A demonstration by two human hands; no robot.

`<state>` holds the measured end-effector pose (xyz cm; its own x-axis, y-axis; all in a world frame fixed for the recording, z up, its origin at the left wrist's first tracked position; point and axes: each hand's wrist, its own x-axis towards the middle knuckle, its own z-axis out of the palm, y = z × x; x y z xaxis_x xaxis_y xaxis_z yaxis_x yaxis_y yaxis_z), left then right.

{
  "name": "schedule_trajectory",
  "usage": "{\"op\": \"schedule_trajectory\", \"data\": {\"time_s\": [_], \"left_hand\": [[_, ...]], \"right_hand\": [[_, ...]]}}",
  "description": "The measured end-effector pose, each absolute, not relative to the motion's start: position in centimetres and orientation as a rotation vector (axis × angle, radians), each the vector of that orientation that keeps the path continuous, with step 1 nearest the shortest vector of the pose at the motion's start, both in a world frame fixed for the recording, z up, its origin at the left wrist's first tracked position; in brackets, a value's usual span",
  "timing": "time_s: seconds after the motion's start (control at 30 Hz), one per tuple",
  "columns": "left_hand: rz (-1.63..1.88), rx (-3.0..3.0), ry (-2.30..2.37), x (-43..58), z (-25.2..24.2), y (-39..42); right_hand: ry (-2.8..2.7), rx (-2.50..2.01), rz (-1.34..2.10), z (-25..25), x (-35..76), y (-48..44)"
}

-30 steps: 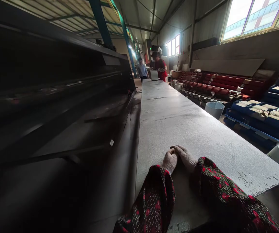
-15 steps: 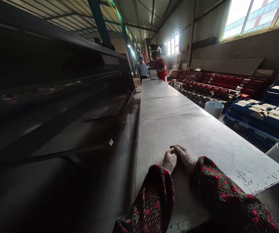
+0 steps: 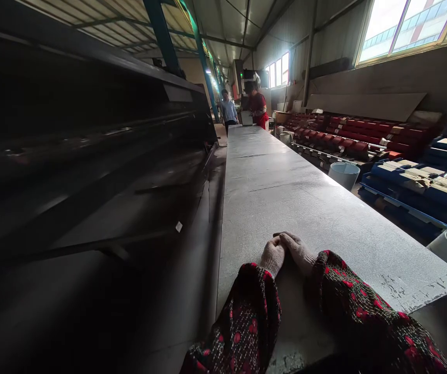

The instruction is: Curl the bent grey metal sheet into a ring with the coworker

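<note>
Two hands: our left hand (image 3: 272,257) and right hand (image 3: 298,254), white knit-gloved, touching, fingers curled; how far open we cannot tell, and they grip nothing.
Under them: a long galvanized steel table (image 3: 285,208), its long axis running straight ahead from us.
Far end: a co-worker (image 3: 257,104) in red.
Writing: none we can read.

I can't read a single word from here: the small white tag (image 3: 178,226) on the dark machine (image 3: 91,156) is too tiny, and the pale patches on the blue crates (image 3: 414,195) show no legible writing.
</note>
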<state>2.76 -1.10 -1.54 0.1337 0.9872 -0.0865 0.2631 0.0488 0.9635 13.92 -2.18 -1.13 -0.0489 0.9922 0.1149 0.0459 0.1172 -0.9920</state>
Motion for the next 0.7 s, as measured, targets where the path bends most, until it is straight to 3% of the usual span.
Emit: {"op": "schedule_trajectory", "data": {"time_s": [0.7], "left_hand": [[0.927,1.375,1.296,2.84,-1.46,-1.08]], "right_hand": [[-1.335,-1.125,1.117,-1.30,13.88,-2.08]]}}
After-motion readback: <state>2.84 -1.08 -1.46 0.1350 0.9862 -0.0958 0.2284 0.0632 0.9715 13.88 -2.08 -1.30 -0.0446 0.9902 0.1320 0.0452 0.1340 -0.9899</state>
